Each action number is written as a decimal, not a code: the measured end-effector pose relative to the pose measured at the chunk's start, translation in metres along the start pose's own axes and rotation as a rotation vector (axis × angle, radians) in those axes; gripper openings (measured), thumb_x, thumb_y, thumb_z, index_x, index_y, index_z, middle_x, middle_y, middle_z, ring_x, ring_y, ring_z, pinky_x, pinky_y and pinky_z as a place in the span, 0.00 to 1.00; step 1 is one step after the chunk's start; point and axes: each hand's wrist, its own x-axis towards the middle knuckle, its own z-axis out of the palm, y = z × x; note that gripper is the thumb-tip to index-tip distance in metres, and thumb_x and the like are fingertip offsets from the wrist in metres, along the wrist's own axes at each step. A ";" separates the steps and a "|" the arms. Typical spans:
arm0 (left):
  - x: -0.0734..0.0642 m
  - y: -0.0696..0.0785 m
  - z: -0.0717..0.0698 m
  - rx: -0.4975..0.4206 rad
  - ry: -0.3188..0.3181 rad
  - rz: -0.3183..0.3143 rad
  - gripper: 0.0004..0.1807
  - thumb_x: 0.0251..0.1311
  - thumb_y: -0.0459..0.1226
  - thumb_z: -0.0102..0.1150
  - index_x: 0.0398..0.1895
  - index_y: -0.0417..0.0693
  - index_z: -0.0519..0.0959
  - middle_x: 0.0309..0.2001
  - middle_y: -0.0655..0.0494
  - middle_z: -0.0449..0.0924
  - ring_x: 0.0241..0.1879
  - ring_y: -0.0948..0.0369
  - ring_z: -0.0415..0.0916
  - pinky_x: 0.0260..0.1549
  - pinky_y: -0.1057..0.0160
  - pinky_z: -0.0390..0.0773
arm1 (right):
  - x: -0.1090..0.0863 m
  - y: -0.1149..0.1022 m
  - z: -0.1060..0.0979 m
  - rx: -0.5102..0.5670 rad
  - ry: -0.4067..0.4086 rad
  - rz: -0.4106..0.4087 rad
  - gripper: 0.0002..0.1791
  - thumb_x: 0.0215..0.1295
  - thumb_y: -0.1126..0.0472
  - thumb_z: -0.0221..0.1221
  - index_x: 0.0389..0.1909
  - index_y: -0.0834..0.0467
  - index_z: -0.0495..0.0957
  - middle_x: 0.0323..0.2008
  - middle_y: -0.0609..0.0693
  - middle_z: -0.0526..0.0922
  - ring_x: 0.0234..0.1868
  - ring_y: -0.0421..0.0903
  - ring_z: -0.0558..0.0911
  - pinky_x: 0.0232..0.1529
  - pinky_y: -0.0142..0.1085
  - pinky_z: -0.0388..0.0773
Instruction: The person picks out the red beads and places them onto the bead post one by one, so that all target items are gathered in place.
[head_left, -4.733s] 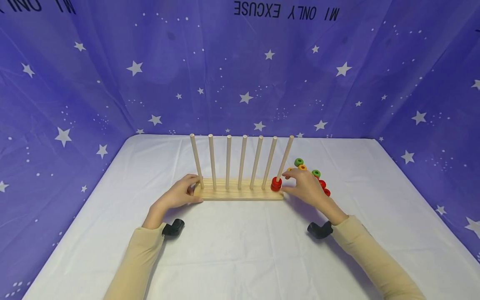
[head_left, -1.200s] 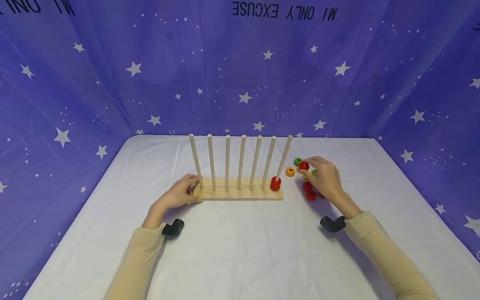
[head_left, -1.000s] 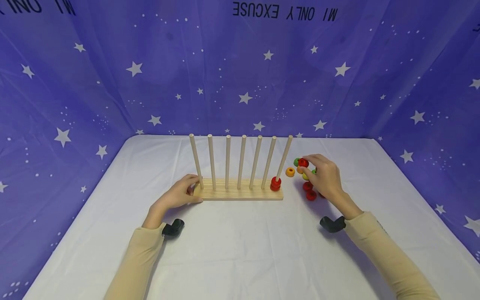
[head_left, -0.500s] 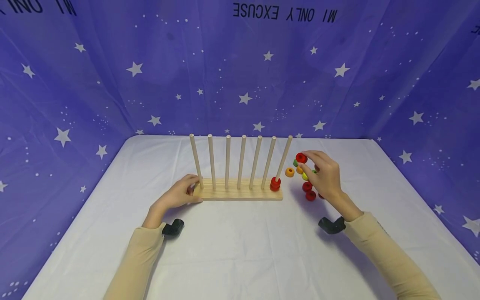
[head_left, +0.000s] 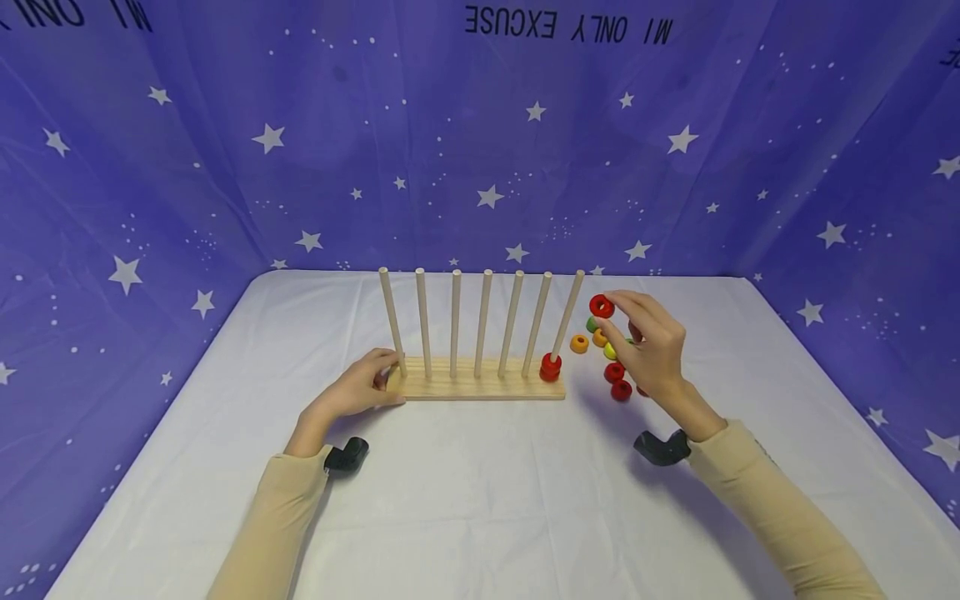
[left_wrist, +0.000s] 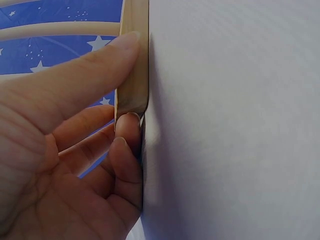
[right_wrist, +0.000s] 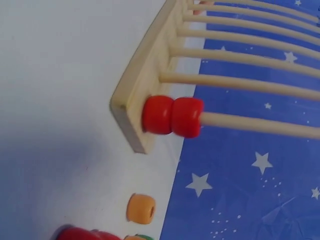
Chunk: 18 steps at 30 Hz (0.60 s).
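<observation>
Steadying the pegged base (head_left: 472, 388), presumably, the left hand (head_left: 360, 387) grips one end; toward the tabletop's (head_left: 480, 492) right edge, the right hand (head_left: 651, 346) pinches a red bead (head_left: 596, 304).

1 base (head_left: 480, 390). 7 pegs (head_left: 454, 325) tot.: 6 bare, 1 w/ 2 red beads (head_left: 551, 368). Held bead (head_left: 595, 309): 1, also red, in R hand (head_left: 651, 346). On tbl (head_left: 465, 500), approx. count bc R hand covers part of pile: min. 3 loose reds (head_left: 621, 391) (1 mostly hidden), 2 oranges (head_left: 579, 346), 1 yellow (head_left: 611, 352), min. 2 greens (head_left: 592, 324) (1 partly hidden). Beads tot.: min. 11, 4 colours. Hands: 2, i.e. R hand + 1 L hand (head_left: 360, 385). Sleeves (head_left: 277, 508): 2. Blk wrist pcs (head_left: 347, 456): 2, 1 per arm. Tbl: 1. Backdrop stars (head_left: 490, 197): lots, no exact no.
</observation>
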 end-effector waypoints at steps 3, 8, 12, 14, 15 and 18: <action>0.000 0.000 0.000 0.002 0.001 0.001 0.40 0.51 0.37 0.67 0.64 0.27 0.62 0.60 0.35 0.64 0.32 0.61 0.67 0.28 0.70 0.68 | 0.002 -0.004 -0.001 0.010 0.008 0.005 0.24 0.36 0.77 0.71 0.41 0.68 0.81 0.36 0.63 0.83 0.19 0.40 0.61 0.24 0.20 0.59; 0.000 0.001 -0.001 0.008 0.000 -0.009 0.40 0.51 0.37 0.67 0.64 0.28 0.62 0.60 0.35 0.64 0.33 0.60 0.67 0.29 0.70 0.68 | 0.008 -0.011 -0.001 0.032 0.021 -0.021 0.25 0.35 0.78 0.70 0.42 0.68 0.81 0.37 0.63 0.83 0.19 0.39 0.61 0.23 0.23 0.60; -0.001 0.002 -0.001 0.013 0.001 -0.008 0.39 0.51 0.37 0.67 0.64 0.27 0.62 0.60 0.34 0.64 0.33 0.60 0.67 0.30 0.70 0.67 | 0.012 -0.016 -0.001 0.059 0.031 -0.023 0.23 0.38 0.77 0.69 0.42 0.68 0.81 0.37 0.63 0.83 0.20 0.39 0.61 0.24 0.24 0.60; -0.001 0.002 -0.001 0.014 0.002 -0.007 0.39 0.51 0.37 0.67 0.64 0.27 0.62 0.60 0.35 0.65 0.33 0.60 0.67 0.30 0.69 0.67 | 0.016 -0.017 0.000 0.066 0.044 -0.033 0.22 0.39 0.76 0.69 0.42 0.68 0.81 0.37 0.63 0.83 0.19 0.39 0.61 0.24 0.24 0.60; -0.001 0.002 -0.001 0.014 0.002 -0.008 0.39 0.50 0.37 0.67 0.64 0.27 0.63 0.60 0.35 0.65 0.33 0.60 0.67 0.30 0.69 0.67 | 0.017 -0.018 0.000 0.065 0.051 -0.040 0.22 0.40 0.75 0.69 0.42 0.68 0.81 0.37 0.63 0.83 0.19 0.40 0.61 0.24 0.24 0.60; -0.001 0.002 -0.001 0.014 0.002 -0.007 0.39 0.50 0.37 0.67 0.64 0.27 0.63 0.60 0.35 0.65 0.33 0.60 0.67 0.30 0.70 0.67 | 0.023 -0.019 0.001 0.068 0.075 -0.059 0.20 0.42 0.74 0.69 0.42 0.68 0.81 0.37 0.63 0.83 0.19 0.41 0.61 0.23 0.25 0.59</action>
